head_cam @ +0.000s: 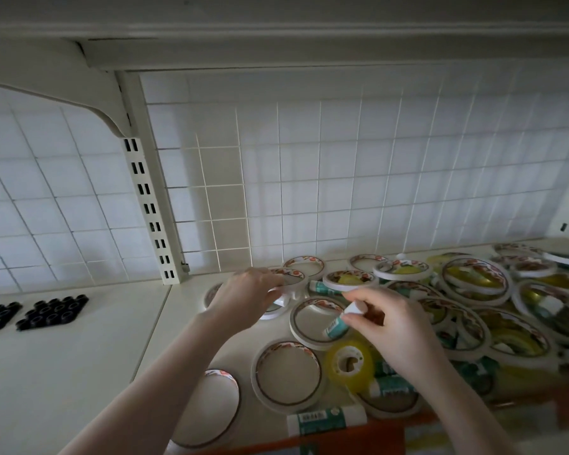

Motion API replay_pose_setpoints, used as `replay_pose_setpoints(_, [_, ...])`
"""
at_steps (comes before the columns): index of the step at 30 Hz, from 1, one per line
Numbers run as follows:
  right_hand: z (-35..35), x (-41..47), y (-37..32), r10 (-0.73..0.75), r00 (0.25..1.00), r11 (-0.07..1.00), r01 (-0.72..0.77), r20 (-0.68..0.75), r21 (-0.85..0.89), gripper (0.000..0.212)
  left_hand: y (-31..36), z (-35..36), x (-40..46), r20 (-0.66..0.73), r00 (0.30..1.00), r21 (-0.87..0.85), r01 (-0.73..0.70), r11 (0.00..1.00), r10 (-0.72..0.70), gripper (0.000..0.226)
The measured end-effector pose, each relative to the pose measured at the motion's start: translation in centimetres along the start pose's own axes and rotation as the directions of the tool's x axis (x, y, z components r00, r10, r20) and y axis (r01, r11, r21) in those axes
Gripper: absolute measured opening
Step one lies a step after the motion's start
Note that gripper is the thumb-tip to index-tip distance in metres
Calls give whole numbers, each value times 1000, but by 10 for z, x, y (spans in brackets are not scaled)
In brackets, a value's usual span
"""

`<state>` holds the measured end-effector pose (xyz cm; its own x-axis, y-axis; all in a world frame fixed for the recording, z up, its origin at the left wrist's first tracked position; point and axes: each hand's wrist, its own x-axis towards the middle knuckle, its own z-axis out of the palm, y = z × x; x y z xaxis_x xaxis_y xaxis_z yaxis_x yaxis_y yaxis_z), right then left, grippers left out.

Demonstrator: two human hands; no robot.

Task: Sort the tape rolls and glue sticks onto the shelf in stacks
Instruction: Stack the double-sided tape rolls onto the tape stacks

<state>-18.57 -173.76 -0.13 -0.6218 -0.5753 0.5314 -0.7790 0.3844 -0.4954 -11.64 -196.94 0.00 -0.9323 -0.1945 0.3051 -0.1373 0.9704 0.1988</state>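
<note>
Your right hand pinches a glue stick by its white cap, lifted just above the shelf; your left hand curls over a small tape roll beside a short pile at its fingertips. Set that roll squarely on the pile, rims aligned, and keep the stick apart for its own stack. Right of your right hand lies a jumbled heap: easily over twenty white tape rolls, too overlapped to count exactly, one yellow roll below your wrist, and roughly six glue sticks showing.
</note>
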Motion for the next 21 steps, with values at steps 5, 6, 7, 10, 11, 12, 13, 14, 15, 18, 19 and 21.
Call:
replay_pose_setpoints(5, [1, -2, 3, 4, 1000, 1000, -4, 0, 14, 34, 0, 4, 1, -81, 995, 27, -63, 998, 65, 20])
replay_pose_setpoints(6, [1, -1, 3, 1, 1000, 1000, 0, -10, 17, 34, -1, 4, 1, -110, 992, 23, -65, 998, 68, 20])
replay_pose_setpoints(7, [2, -1, 3, -9, 1000, 1000, 10, -27, 18, 35, 0, 2, -1, -122, 990, 22, -63, 998, 65, 19])
replay_pose_setpoints(10, [3, 1, 3, -39, 995, 998, 44, -90, 50, 34, 7, -10, -11, -175, 983, 29, -48, 998, 53, 9])
replay_pose_setpoints(11, [4, 2, 3, -45, 993, 996, 53, -109, 69, 32, 8, -14, -16, -219, 974, 31, -53, 998, 58, 11])
replay_pose_setpoints(12, [5, 4, 2, -53, 991, 995, 63, -124, 83, 30, 10, -20, -22, -240, 970, 39, -38, 999, 46, 11])
replay_pose_setpoints(13, [7, 6, 0, -63, 988, 993, 76, -138, 91, 28, 10, -25, -29, -255, 967, 48, -17, 999, 28, 11])
replay_pose_setpoints(14, [9, 9, -2, -76, 985, 991, 92, -153, 100, 25, 10, -30, -37, -268, 963, 58, 10, 998, 6, 14])
replay_pose_setpoints(15, [13, 11, -5, -89, 982, 987, 110, -165, 117, 24, 8, -35, -45, -286, 958, 63, 26, 998, -7, 17])
replay_pose_setpoints(18, [27, 18, -23, -117, 980, 973, 146, -163, 177, 20, -3, -50, -75, -337, 940, 81, 88, 993, -55, 18])
replay_pose_setpoints(19, [33, 19, -31, -132, 978, 969, 161, -159, 188, 20, -7, -55, -86, -348, 935, 86, 109, 990, -73, 18])
replay_pose_setpoints(21, [47, 22, -49, -154, 975, 956, 187, -158, 225, 18, -18, -66, -107, -364, 926, 105, 151, 983, -103, 15])
